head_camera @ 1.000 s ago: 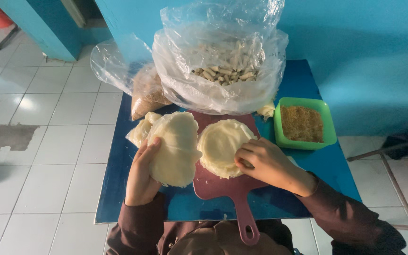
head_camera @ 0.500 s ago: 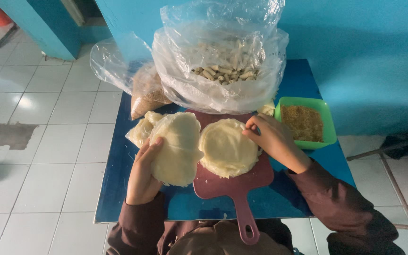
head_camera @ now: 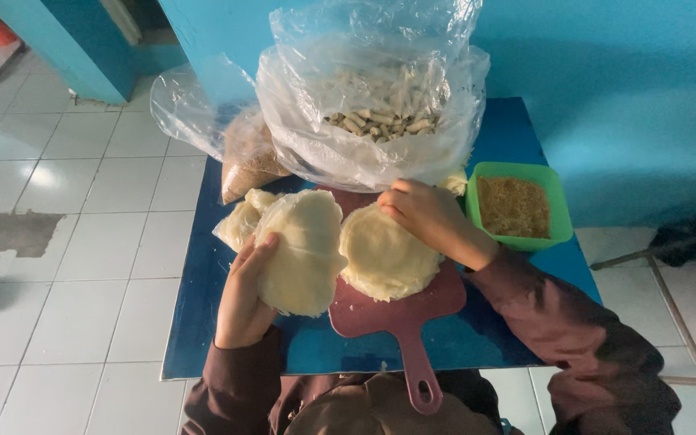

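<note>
Wrapper in my left hand: one pale round sheet (head_camera: 304,254), lifted off the table, my left hand (head_camera: 245,298) grasping its lower left edge.
Wrapper under my right hand: one round sheet (head_camera: 387,254) lying flat on one maroon cutting board (head_camera: 400,314); my right hand (head_camera: 424,217) rests curled on its top edge, fingertips touching, not gripping.
Behind my left hand: a stack of wrappers (head_camera: 239,221), number unclear.
Beyond my right hand: one big clear bag (head_camera: 372,105) of rolled pieces.
Right of my right hand: one green tub (head_camera: 556,221) of brown filling.
Under everything: one blue table (head_camera: 203,322).
</note>
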